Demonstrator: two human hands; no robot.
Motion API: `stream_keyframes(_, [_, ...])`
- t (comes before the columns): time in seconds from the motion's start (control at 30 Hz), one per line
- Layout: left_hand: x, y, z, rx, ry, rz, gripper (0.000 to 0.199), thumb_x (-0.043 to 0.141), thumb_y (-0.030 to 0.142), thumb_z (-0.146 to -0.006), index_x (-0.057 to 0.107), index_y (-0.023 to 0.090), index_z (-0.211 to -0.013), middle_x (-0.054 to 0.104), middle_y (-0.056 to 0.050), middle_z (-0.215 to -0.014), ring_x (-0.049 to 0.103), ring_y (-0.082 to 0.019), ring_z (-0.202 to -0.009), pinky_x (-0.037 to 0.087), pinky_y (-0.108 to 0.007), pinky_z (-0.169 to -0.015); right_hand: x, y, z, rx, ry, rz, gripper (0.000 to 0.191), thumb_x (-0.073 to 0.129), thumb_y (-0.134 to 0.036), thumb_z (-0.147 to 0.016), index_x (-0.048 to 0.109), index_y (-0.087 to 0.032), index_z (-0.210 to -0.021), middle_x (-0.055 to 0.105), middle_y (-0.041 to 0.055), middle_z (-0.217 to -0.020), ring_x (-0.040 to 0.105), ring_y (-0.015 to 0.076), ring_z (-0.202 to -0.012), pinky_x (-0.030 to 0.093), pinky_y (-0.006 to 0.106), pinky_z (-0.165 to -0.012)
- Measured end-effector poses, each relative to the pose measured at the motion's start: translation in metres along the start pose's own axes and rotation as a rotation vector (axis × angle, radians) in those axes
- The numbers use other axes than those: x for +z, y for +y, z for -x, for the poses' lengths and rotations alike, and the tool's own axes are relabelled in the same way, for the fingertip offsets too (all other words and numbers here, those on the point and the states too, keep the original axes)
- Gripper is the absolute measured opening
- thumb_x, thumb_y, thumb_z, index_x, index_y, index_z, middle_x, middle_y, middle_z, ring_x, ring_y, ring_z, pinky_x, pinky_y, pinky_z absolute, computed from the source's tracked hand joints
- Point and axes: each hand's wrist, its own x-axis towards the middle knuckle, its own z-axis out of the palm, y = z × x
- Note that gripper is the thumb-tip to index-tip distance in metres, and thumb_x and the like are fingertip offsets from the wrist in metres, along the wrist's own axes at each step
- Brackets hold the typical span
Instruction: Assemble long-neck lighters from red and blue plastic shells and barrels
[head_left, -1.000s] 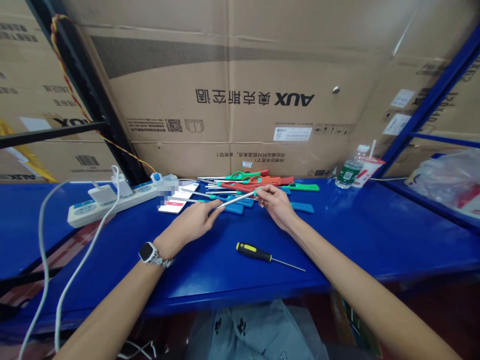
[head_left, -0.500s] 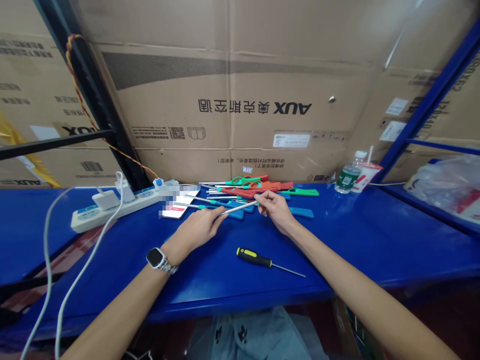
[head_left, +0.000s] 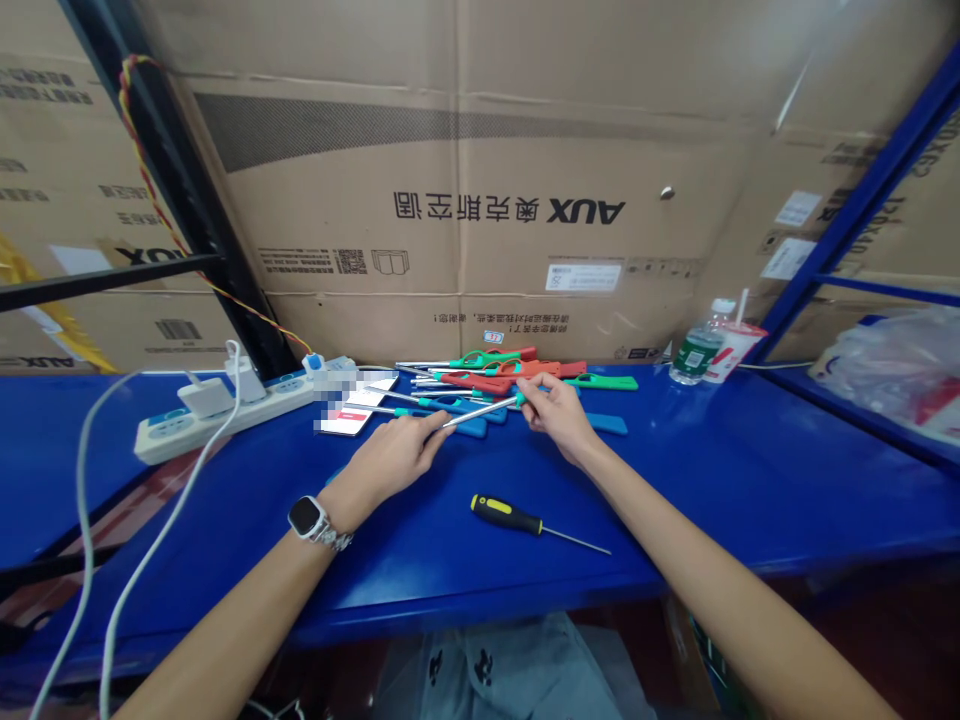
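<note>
Pinched by the left hand (head_left: 397,455) and the right hand (head_left: 559,415) over the worktop (head_left: 420,565), the slim metal tube (head_left: 484,411) could slip among the lighters (head_left: 491,384) if either grip slackens.

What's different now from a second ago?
Only a little: your left hand has shifted slightly to the right, and a bit more of the green collar on the metal rod shows beside your right hand. Nothing was picked up or let go; both hands still hold the rod. The screwdriver, colourful handles and bottle stayed put.
</note>
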Motion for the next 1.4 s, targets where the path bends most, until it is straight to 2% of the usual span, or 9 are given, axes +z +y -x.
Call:
stream_keyframes(0.3, [-0.003,0.003,-0.001,-0.013,-0.060,0.068,0.040,0.034,0.041,-0.108,0.066,0.018,-0.109,0.061,-0.003,-0.070,0.057,-0.020,-0.061,0.036,-0.030,-0.061,-0.005,0.003,-0.002,-0.064,-0.108,-0.011,0.060,0.084,-0.070,-0.067,0.048,-0.024,-0.074,0.058,-0.0061,-0.048,0.040,0.0071,-0.041,0.026,0.021,-0.043])
stream_keyframes(0.5, [-0.005,0.000,-0.002,-0.005,-0.100,0.140,0.040,0.035,0.042,-0.109,0.067,0.019,-0.103,0.060,-0.002,-0.067,0.055,-0.019,-0.058,0.033,-0.029,-0.059,-0.007,-0.001,-0.003,-0.125,-0.145,0.052,0.057,0.083,-0.069,-0.071,0.048,-0.024,-0.074,0.064,-0.0044,-0.051,0.047,0.0082,-0.043,0.035,0.022,-0.046])
stream_keyframes(0.8, [-0.001,0.009,0.000,-0.059,-0.043,-0.047,0.041,0.033,0.040,-0.109,0.068,0.018,-0.109,0.068,-0.008,-0.078,0.065,-0.024,-0.069,0.039,-0.031,-0.062,-0.002,0.008,0.000,0.023,-0.066,-0.102,0.056,0.087,-0.062,-0.071,0.045,-0.023,-0.074,0.064,-0.0038,-0.050,0.039,0.0061,-0.035,0.025,0.020,-0.040])
stream_keyframes(0.9, [-0.002,0.011,-0.001,-0.053,-0.044,-0.049,0.040,0.033,0.038,-0.109,0.067,0.017,-0.112,0.070,-0.010,-0.084,0.065,-0.024,-0.070,0.040,-0.032,-0.064,-0.005,0.009,-0.001,0.006,-0.110,-0.116,0.057,0.088,-0.062,-0.069,0.046,-0.024,-0.075,0.065,-0.0039,-0.050,0.040,0.0064,-0.037,0.026,0.020,-0.041])
stream_keyframes(1.03, [-0.005,0.004,-0.002,-0.004,-0.088,0.057,0.040,0.035,0.040,-0.108,0.068,0.017,-0.111,0.066,-0.006,-0.075,0.059,-0.021,-0.064,0.039,-0.031,-0.063,-0.009,0.004,-0.003,-0.053,-0.213,-0.025,0.059,0.085,-0.067,-0.069,0.044,-0.024,-0.076,0.064,-0.0047,-0.051,0.042,0.0070,-0.040,0.028,0.020,-0.044])
stream_keyframes(1.13, [-0.005,0.000,-0.001,0.014,-0.105,0.097,0.041,0.035,0.041,-0.108,0.068,0.018,-0.108,0.065,-0.004,-0.074,0.059,-0.020,-0.062,0.038,-0.030,-0.062,-0.009,0.002,-0.002,-0.084,-0.217,0.025,0.061,0.083,-0.070,-0.070,0.043,-0.025,-0.075,0.061,-0.0061,-0.049,0.041,0.0075,-0.041,0.027,0.020,-0.044])
stream_keyframes(1.2, [-0.003,0.002,-0.001,0.014,-0.079,0.063,0.041,0.034,0.041,-0.109,0.067,0.018,-0.106,0.067,-0.005,-0.076,0.062,-0.021,-0.065,0.038,-0.030,-0.062,-0.008,0.004,0.000,-0.058,-0.206,0.019,0.062,0.082,-0.071,-0.070,0.041,-0.025,-0.074,0.057,-0.0077,-0.046,0.039,0.0077,-0.040,0.025,0.020,-0.043])
stream_keyframes(1.33, [0.003,0.011,-0.003,-0.005,-0.058,-0.054,0.040,0.034,0.041,-0.110,0.067,0.018,-0.109,0.071,-0.008,-0.080,0.069,-0.026,-0.074,0.040,-0.031,-0.063,-0.001,0.006,0.002,0.107,-0.274,0.001,0.059,0.086,-0.066,-0.069,0.044,-0.024,-0.071,0.053,-0.0079,-0.042,0.032,0.0065,-0.036,0.020,0.020,-0.041])
stream_keyframes(1.4, [0.005,0.015,-0.005,-0.025,-0.043,-0.067,0.040,0.033,0.041,-0.110,0.067,0.018,-0.112,0.073,-0.009,-0.083,0.071,-0.027,-0.077,0.042,-0.032,-0.064,0.006,0.004,0.002,0.141,-0.244,-0.064,0.058,0.090,-0.061,-0.065,0.046,-0.024,-0.070,0.054,-0.0069,-0.042,0.029,0.0054,-0.035,0.020,0.021,-0.040])
